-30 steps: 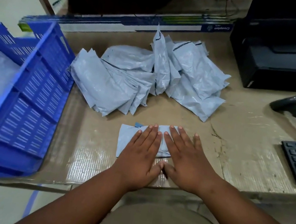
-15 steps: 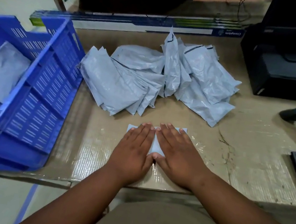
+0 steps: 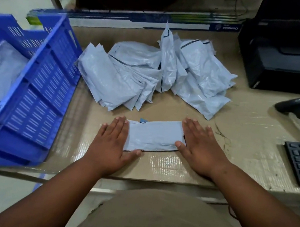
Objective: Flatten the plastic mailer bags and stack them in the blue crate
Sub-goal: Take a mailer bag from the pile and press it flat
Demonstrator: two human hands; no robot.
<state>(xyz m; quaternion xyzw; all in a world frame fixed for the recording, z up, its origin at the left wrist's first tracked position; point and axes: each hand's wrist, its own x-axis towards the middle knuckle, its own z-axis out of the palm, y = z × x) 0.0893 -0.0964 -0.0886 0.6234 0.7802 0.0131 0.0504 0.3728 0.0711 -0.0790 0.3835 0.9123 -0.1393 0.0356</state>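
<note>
Head view:
L hand (image 3: 110,142): flat, fingers straight, pressing left end of mailer (image 3: 153,135).
R hand (image 3: 198,146): flat, pressing right end; hands apart.
Mailer: near-centre on bench (image 3: 240,127).
Pile (image 3: 151,72): farther back.
Crate (image 3: 38,85): left, w/ mailers inside.

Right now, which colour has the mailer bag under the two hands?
Pale grey-blue; the mailer bag shows best in the head view, the only one.

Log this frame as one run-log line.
step: flattening | left hand: flat on mailer left end | right hand: flat on right end | pile: waiting | crate: holds flattened mailers
</note>
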